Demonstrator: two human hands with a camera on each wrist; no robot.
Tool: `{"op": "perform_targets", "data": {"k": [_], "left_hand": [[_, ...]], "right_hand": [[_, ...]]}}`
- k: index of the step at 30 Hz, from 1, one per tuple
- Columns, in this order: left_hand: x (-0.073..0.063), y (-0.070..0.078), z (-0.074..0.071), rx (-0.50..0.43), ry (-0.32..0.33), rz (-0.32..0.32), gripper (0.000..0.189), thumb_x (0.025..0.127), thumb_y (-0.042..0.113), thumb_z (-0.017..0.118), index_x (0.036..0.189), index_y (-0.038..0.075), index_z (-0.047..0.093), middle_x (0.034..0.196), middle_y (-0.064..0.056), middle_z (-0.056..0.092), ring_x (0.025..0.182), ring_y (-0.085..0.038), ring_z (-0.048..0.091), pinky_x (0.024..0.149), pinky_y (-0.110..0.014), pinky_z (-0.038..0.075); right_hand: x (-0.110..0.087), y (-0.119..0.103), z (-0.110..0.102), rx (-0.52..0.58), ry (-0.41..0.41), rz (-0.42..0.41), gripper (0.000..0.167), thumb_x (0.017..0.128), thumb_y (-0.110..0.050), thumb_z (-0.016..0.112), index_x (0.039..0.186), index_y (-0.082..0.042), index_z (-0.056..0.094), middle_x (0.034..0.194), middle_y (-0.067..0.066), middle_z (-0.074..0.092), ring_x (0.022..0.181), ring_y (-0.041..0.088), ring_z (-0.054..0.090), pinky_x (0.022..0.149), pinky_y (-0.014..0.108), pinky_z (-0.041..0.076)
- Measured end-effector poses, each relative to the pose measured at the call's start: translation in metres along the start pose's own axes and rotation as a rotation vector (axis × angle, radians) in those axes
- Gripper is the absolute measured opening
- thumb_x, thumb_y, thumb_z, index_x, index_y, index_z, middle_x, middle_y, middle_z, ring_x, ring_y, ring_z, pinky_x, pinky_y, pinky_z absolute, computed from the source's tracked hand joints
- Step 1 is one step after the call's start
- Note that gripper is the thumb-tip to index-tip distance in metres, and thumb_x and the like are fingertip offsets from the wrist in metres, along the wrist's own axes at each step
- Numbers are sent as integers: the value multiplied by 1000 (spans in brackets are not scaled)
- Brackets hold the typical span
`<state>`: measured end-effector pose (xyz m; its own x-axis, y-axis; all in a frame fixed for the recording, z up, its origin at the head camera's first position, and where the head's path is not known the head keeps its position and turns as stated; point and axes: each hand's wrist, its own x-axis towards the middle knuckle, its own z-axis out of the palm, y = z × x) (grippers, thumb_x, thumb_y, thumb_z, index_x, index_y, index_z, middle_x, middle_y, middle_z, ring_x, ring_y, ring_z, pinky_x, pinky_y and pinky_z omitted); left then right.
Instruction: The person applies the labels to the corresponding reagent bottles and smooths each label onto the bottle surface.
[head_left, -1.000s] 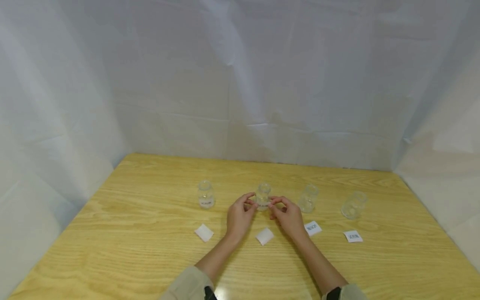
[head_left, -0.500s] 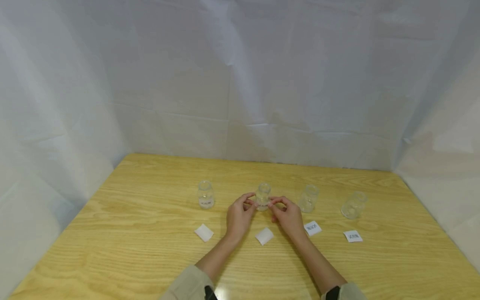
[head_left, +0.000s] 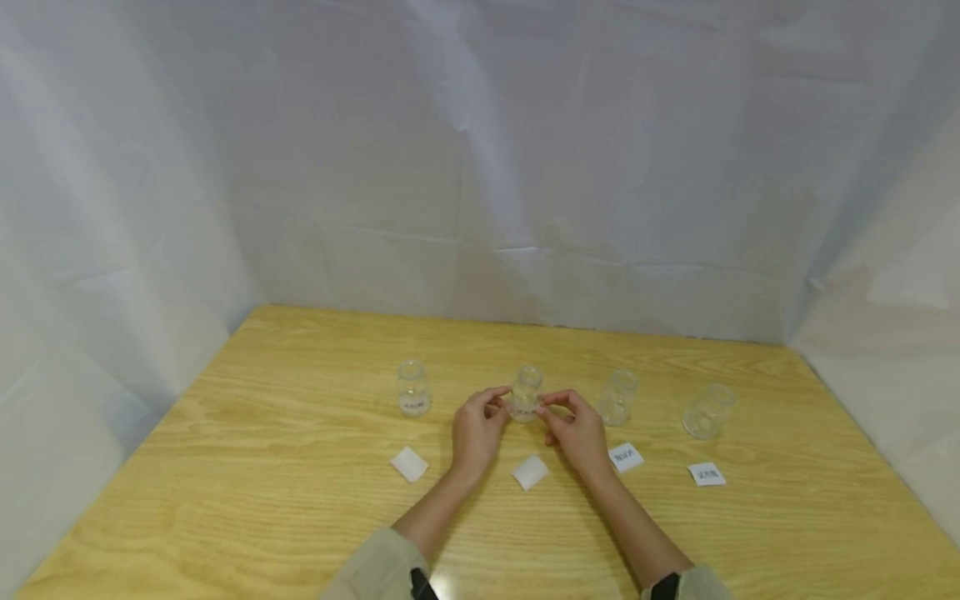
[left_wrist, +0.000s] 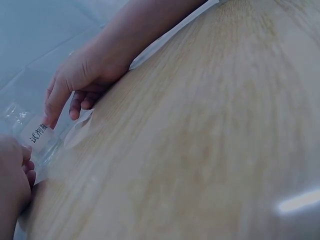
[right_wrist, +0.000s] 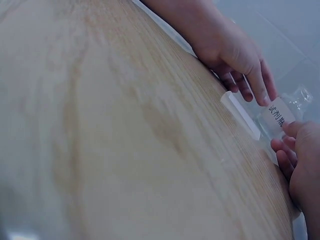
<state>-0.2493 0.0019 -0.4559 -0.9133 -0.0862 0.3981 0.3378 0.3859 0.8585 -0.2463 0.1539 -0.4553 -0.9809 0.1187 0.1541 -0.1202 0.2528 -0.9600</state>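
A small clear glass bottle (head_left: pixel 528 382) stands upright on the table between both hands. Across its lower front runs a white label (right_wrist: pixel 276 115) with printed black characters. My left hand (head_left: pixel 477 433) holds the bottle's left side, its thumb at one end of the label. From the right, my right hand (head_left: pixel 580 435) grips the same bottle, with the thumb on the label's other end (left_wrist: pixel 44 127). The fingers behind the glass are partly hidden. Just in front of the bottle lies a curled blank white paper piece (head_left: pixel 530 472).
Another bottle (head_left: pixel 413 383), with a label on its front, stands to the left. Two unlabelled bottles (head_left: pixel 618 398) stand to the right. Two printed labels (head_left: pixel 707 474) lie before them, and a blank paper piece (head_left: pixel 409 464) lies left. White sheeting (head_left: pixel 480 167) surrounds the wooden table (head_left: pixel 262 500).
Almost nothing differs. Both hands stay at the bottle, with only slight shifts of the right hand's fingers against the label.
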Motion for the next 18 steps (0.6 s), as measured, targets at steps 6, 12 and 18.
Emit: {"op": "perform_targets", "data": {"k": [6,12,18], "left_hand": [[0,0,0,6,0,-1,22,79,1,68,101,5,69,82,-4,63,66,-13,59,55,-23,47],[0,2,1,28,-31,-55,25,78,9,68,103,8,68,87,-3,64,71,-13,60,61,-27,48],[0,3,-1,23,-58,-63,31,77,19,75,105,9,67,89,-2,64,72,-13,60,61,-27,48]], "right_hand": [[-1,0,0,-16,-5,3,16,82,-10,69,97,-5,62,106,9,64,46,16,56,41,21,43],[-1,1,-1,-10,-20,4,19,82,-8,69,100,-5,61,107,9,62,49,17,57,42,21,44],[-1,2,-2,-18,-34,0,25,82,-7,69,105,-5,59,103,11,62,50,18,58,40,20,41]]}}
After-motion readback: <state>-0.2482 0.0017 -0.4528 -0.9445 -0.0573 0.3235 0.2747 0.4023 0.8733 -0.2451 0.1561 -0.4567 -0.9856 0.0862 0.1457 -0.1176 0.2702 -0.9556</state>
